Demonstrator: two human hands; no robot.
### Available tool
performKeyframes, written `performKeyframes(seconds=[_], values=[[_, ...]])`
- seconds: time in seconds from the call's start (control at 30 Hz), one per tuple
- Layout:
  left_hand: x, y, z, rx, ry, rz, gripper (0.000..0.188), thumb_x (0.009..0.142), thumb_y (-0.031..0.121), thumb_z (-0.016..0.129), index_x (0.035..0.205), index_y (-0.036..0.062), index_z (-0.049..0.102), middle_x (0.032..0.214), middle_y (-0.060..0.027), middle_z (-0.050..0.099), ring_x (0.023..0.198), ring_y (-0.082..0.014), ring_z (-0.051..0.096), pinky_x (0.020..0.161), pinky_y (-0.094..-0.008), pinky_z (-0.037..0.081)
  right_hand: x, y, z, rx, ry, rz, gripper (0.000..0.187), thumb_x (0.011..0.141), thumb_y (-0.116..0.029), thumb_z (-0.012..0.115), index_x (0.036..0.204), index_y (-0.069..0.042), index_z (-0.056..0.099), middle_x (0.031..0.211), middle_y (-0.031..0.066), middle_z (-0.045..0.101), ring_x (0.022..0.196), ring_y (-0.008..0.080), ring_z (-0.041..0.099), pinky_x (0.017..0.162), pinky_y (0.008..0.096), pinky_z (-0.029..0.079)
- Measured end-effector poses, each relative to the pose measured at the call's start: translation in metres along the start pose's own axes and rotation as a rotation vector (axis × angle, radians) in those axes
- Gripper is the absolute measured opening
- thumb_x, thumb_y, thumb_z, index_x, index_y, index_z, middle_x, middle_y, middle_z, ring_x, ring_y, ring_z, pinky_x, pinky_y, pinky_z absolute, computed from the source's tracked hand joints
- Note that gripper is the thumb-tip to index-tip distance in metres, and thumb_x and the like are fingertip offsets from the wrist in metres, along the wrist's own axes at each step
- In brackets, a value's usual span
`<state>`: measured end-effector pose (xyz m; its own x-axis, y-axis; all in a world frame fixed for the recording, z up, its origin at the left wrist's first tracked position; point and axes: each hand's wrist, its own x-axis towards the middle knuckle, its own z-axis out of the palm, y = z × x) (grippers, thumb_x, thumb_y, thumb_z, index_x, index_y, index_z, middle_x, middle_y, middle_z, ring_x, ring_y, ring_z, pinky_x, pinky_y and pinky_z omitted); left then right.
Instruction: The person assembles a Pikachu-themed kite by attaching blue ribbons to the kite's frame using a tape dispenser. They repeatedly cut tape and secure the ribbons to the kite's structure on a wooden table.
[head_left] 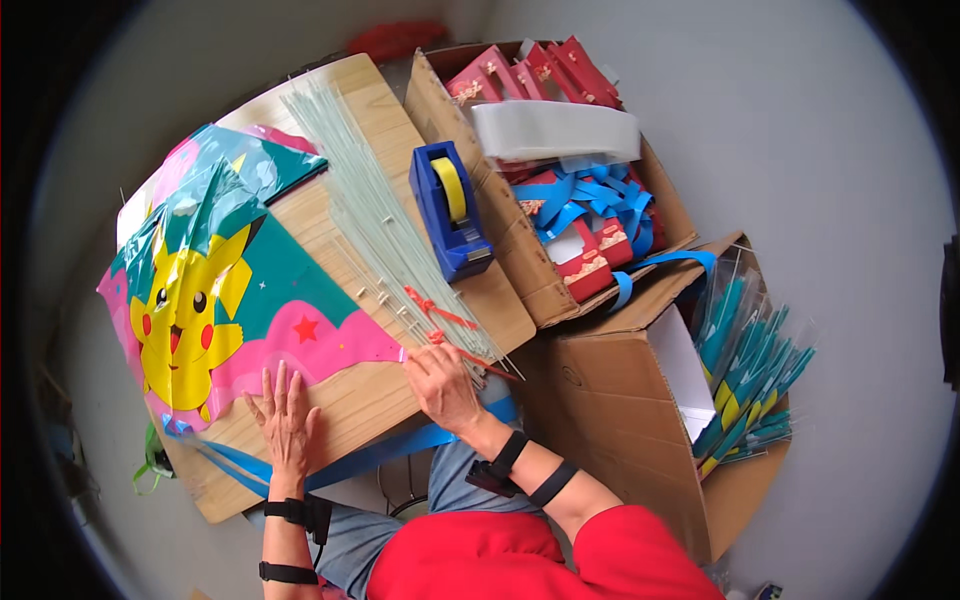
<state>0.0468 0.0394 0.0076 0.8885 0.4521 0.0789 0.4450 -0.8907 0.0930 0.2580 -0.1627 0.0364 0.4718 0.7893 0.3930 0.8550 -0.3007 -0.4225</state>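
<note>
A shiny kite sheet (270, 290), teal and pink with a yellow cartoon animal, lies across the left of the wooden board. My left hand (286, 425) rests flat at its lower pink edge, fingers stretched apart. At the sheet's right corner, my right hand (442, 388) has its fingers closed; what they pinch is hidden. Red ties (440, 312) lie just past those fingers, around the near end of a bundle of thin pale rods (372, 210). Another folded printed sheet (270, 165) lies farther back.
A blue tape dispenser (450, 210) with yellow tape stands right of the rods. Beyond it, a cardboard box (470, 150) holds red packets and blue strips. Nearer, another carton (600, 400) holds several rolled teal kites (745, 370). Blue strapping (400, 448) runs along the board's front edge.
</note>
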Motion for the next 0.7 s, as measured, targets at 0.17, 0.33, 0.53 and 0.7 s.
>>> performKeyframes(seconds=[0.17,0.33,0.53,0.7], values=[[-0.002,0.033,0.009,-0.130,0.072,0.031,0.080,0.080,0.016,0.070,0.150,0.0148,0.031,0.159,-0.0083,0.026,0.149,-0.0293,0.018,0.120,-0.0562,0.004,0.013,0.003,-0.087,0.171,0.141,0.314,0.011,0.083,-0.009,0.068,0.093,-0.003,0.067,0.087,0.0129,0.065,0.082,0.0324,0.064,0.075,0.0409,0.051],[-0.009,0.047,0.021,-0.186,0.099,-0.010,0.072,0.084,0.017,0.063,0.149,0.0123,0.033,0.158,-0.0096,0.027,0.148,-0.0308,0.019,0.121,-0.0526,0.007,0.016,0.061,-0.222,-0.115,0.081,0.372,0.009,0.085,-0.011,0.064,0.086,-0.003,0.066,0.084,0.0167,0.063,0.080,0.0375,0.062,0.072,0.0447,0.050],[-0.011,0.046,0.025,-0.164,0.142,-0.022,0.060,0.089,0.022,0.057,0.145,0.0088,0.040,0.152,-0.0112,0.035,0.143,-0.0314,0.026,0.121,-0.0490,0.013,0.068,0.149,-0.263,-0.327,-0.246,0.390,0.011,0.077,-0.007,0.064,0.083,-0.004,0.072,0.083,0.0187,0.068,0.083,0.0363,0.067,0.074,0.0430,0.053],[-0.013,0.047,0.025,-0.220,0.141,-0.061,0.057,0.087,0.021,0.058,0.141,0.0078,0.044,0.149,-0.0111,0.039,0.141,-0.0318,0.029,0.120,-0.0488,0.017,0.113,0.197,-0.189,-0.556,-0.296,0.083,0.010,0.078,-0.005,0.061,0.083,-0.008,0.069,0.091,0.0134,0.063,0.087,0.0341,0.065,0.073,0.0431,0.054]])
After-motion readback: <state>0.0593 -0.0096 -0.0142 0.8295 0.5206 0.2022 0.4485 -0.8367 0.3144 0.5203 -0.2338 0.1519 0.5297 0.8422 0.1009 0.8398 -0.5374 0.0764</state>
